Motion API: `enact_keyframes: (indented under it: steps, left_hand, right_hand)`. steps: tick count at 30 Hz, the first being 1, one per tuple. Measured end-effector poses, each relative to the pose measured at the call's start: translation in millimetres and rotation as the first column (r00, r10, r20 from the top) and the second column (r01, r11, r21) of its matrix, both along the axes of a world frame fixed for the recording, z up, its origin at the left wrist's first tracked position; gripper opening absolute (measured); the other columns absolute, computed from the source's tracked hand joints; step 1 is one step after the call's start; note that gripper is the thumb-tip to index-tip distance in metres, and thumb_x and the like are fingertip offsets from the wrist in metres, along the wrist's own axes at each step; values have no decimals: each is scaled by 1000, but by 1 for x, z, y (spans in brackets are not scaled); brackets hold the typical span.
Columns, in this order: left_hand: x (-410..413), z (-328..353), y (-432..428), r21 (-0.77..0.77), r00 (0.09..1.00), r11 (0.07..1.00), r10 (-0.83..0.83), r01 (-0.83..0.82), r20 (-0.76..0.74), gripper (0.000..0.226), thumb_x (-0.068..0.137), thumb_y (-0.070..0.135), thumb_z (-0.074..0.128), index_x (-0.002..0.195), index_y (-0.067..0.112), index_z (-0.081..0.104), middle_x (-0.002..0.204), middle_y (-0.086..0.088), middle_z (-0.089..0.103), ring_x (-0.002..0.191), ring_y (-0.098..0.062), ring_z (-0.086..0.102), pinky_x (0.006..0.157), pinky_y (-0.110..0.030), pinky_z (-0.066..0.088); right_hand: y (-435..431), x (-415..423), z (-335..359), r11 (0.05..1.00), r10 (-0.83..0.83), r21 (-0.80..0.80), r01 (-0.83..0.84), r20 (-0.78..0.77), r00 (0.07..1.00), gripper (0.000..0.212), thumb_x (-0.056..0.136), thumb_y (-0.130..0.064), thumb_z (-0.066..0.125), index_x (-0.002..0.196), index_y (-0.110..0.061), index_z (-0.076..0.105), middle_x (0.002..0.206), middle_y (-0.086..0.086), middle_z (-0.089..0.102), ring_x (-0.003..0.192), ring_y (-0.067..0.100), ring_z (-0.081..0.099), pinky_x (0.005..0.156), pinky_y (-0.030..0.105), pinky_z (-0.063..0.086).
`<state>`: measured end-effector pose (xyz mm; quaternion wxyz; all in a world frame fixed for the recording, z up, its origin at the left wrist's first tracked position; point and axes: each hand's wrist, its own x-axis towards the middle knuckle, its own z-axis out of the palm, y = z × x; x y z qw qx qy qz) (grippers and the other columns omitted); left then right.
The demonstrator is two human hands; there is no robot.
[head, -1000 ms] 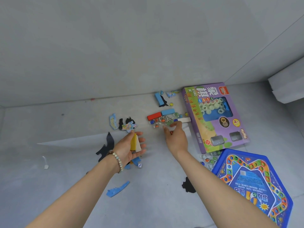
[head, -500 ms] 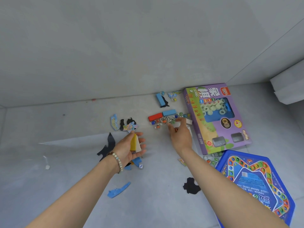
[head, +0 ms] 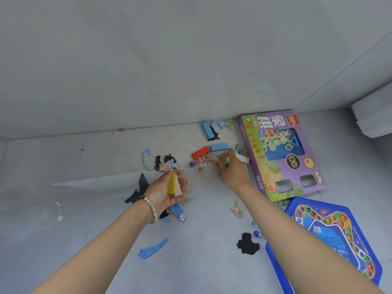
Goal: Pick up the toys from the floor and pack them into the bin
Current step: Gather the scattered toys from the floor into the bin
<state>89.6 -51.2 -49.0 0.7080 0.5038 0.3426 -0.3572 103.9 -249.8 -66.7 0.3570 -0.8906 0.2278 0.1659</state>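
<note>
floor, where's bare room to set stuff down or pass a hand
Bare floor left of the black piece, and between the forearms, from blue piece to black blob. Crowded: marbles and red block by the right hand, against the purple box.

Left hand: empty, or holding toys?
Holding toys. The left hand is palm up and holds a yellow block and a white block side by side.
</note>
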Motion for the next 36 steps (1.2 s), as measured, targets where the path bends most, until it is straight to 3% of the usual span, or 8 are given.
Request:
enact_keyframes:
  steps: [7, 10, 16, 19, 23, 28, 31, 36]
  left_hand:
    - [1, 8, -2, 14, 1000, 1000, 12, -12, -26, 35, 100, 35, 34, 93, 16, 62, 88, -7, 61, 78, -18, 59, 66, -33, 52]
    - [0, 28, -1, 47, 1000, 999, -17, 18, -11, 33, 101, 34, 34, 92, 15, 61, 84, -6, 61, 73, -17, 59, 59, -31, 55]
    - [-2, 138, 58, 168, 982, 986, -53, 23, 181, 36, 102, 32, 32, 88, 15, 59, 70, -1, 56, 55, -12, 55, 43, -21, 50]
    - [-25, 213, 126, 194, 952, 976, 31, -95, 306, 35, 101, 36, 33, 85, 16, 57, 66, -1, 51, 42, -8, 52, 39, -17, 44]
    - [-85, 298, 241, 275, 890, 928, 109, -250, 442, 36, 101, 37, 32, 88, 16, 59, 68, -1, 51, 46, -10, 49, 38, -15, 39]
    - [-177, 345, 381, 319, 821, 816, 294, -483, 490, 36, 101, 36, 32, 93, 14, 58, 66, -1, 50, 42, -8, 47, 37, -13, 35]
    - [-222, 329, 441, 412, 832, 750, 328, -518, 448, 36, 101, 35, 30, 102, 11, 57, 72, -3, 53, 50, -12, 47, 43, -17, 39]
    - [-275, 278, 498, 460, 852, 717, 450, -524, 270, 34, 101, 33, 32, 120, 11, 50, 117, -7, 56, 95, -25, 56, 74, -36, 51]
  right_hand:
    - [-3, -12, 19, 915, -201, 360, 181, 18, 979, 13, 96, -25, 51, 97, -12, 49, 55, 3, 49, 40, 6, 42, 40, 16, 34]
    - [1, -20, 54, 857, -201, 488, 166, 21, 979, 15, 97, -24, 49, 100, -10, 49, 55, 3, 46, 38, 6, 39, 40, 16, 33]
    - [58, -11, 184, 795, 14, 597, -105, 155, 988, 14, 98, -23, 48, 102, -10, 46, 49, -2, 41, 38, 9, 34, 43, 20, 29]
    - [121, -10, 268, 735, 154, 616, -281, 253, 955, 12, 97, -25, 48, 99, -14, 45, 46, -6, 42, 38, 10, 34, 42, 20, 27]
    - [237, -34, 359, 616, 288, 638, -463, 364, 886, 10, 97, -22, 48, 92, -16, 43, 43, -5, 40, 34, 10, 32, 38, 17, 28]
    - [398, -100, 397, 453, 472, 704, -548, 332, 817, 15, 97, -24, 49, 85, -17, 44, 45, -2, 41, 32, 8, 34, 36, 14, 26]
    - [484, -142, 376, 381, 578, 775, -505, 226, 784, 16, 98, -24, 49, 85, -15, 44, 47, -2, 40, 32, 7, 34, 35, 14, 24]
    - [564, -183, 307, 495, 756, 633, -595, 23, 654, 17, 100, -22, 42, 85, -13, 45, 60, 3, 48, 42, 10, 40, 36, 15, 31]
